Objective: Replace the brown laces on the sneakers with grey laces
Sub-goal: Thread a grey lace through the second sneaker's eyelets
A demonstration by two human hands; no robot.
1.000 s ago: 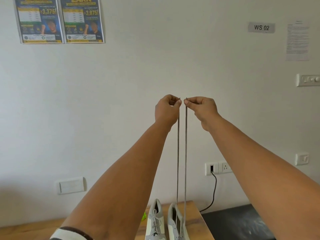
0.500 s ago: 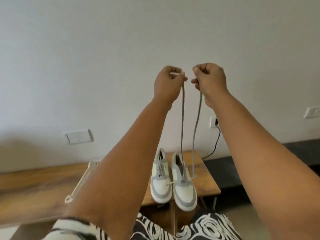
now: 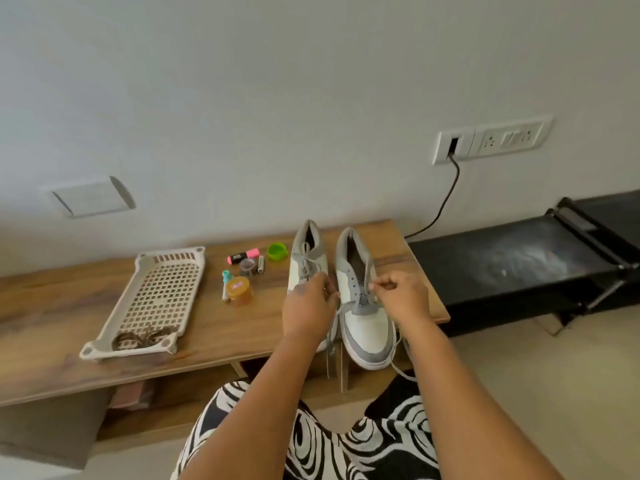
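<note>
We reach both arms forward and down over the bench [image 3: 242,334]. Our left hand [image 3: 308,306] and right hand [image 3: 401,296] hover over the right sneaker [image 3: 367,323], knuckles up, fingers curled and each pinching an end of the grey lace [image 3: 365,275] threaded through its lower eyelets. The left sneaker [image 3: 308,258] stands just beside it, already laced grey.

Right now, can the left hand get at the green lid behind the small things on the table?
Probably yes. The left hand is beside the left sneaker, and the green lid stands uncovered past it, with only table between. It pinches a lace, though.
</note>
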